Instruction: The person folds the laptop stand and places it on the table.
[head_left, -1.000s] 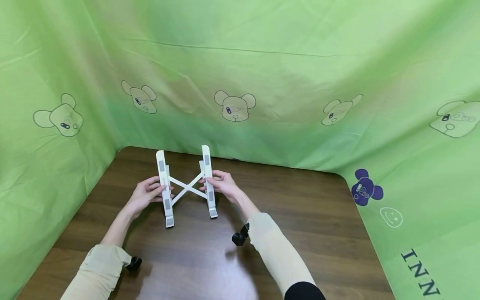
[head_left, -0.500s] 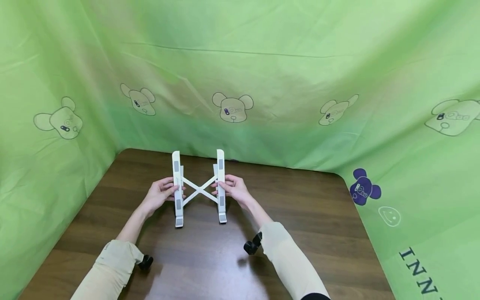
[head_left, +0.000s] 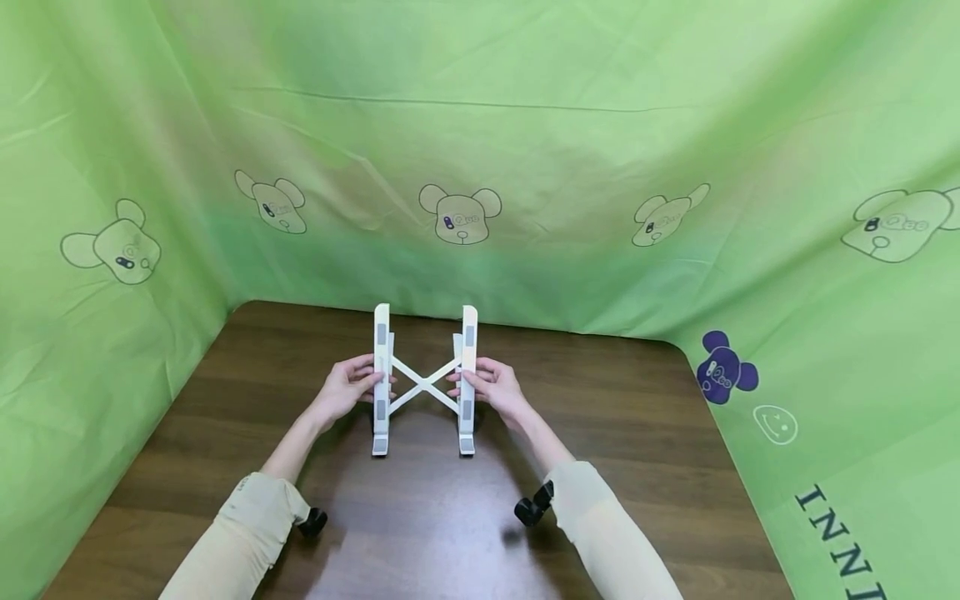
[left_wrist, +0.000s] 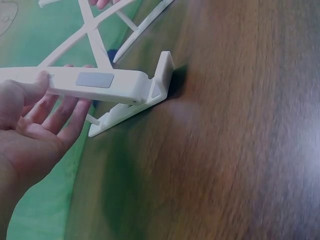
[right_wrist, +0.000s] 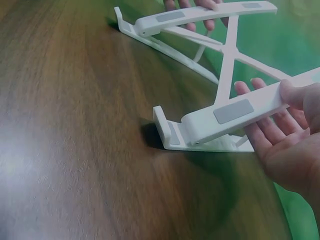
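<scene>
A white folding laptop stand [head_left: 425, 384], spread into its X shape, stands toward the far side of the wooden table. Grey pads line its two long arms, and small upturned lips face the near side. My left hand [head_left: 347, 390] grips the left arm, thumb on top and fingers underneath. On the other side my right hand [head_left: 501, 389] holds the right arm the same way. In the left wrist view the hinged arm [left_wrist: 100, 82] is raised above its base bar [left_wrist: 120, 117]. The right wrist view shows the near lip [right_wrist: 161, 127] close over the tabletop.
The brown wooden table [head_left: 420, 533] has rounded far corners. Green cloth [head_left: 465, 142] printed with bear heads hangs around its back and sides. A black wrist camera [head_left: 534, 505] sticks out below the right sleeve, and another [head_left: 312, 522] below the left.
Both hands have carried the laptop stand to the right across the table. It was slanted in the head view and now sits straight, facing the near side. The grip is unchanged.
</scene>
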